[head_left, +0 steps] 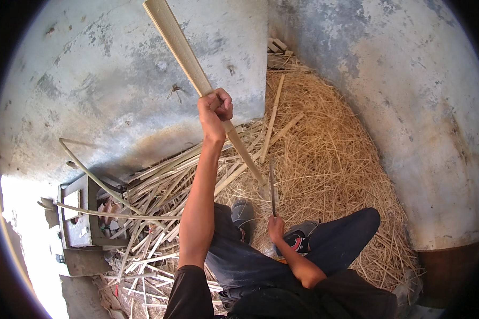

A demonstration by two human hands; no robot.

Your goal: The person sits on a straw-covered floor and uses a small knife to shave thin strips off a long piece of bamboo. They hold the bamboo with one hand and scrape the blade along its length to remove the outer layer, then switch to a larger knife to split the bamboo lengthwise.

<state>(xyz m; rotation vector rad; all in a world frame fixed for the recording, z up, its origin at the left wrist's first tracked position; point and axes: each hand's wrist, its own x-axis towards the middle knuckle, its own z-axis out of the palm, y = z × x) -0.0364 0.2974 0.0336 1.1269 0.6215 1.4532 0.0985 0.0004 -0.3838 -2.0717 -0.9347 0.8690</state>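
My left hand (215, 109) is raised in front of me, its fingers wrapped round a long, flat, pale bamboo slat (179, 45). The slat slants from the upper left down to the right, and its lower end comes down among the shavings near my feet. Lower and to the right, my right hand (275, 228) is closed round the handle of a knife. Its narrow dark blade (273, 189) points away from me, just right of the slat's lower end, with a small gap between them. The handle is mostly hidden by my fingers.
Straw-like bamboo shavings (330, 154) are heaped ahead and to the right. Split bamboo strips (162, 173) lie in a tangle at the left, beside a boxy wooden frame (90, 234) and a bent greenish pole (104, 186). Stained plaster walls (106, 80) stand close. My shoes (243, 215) rest among the shavings.
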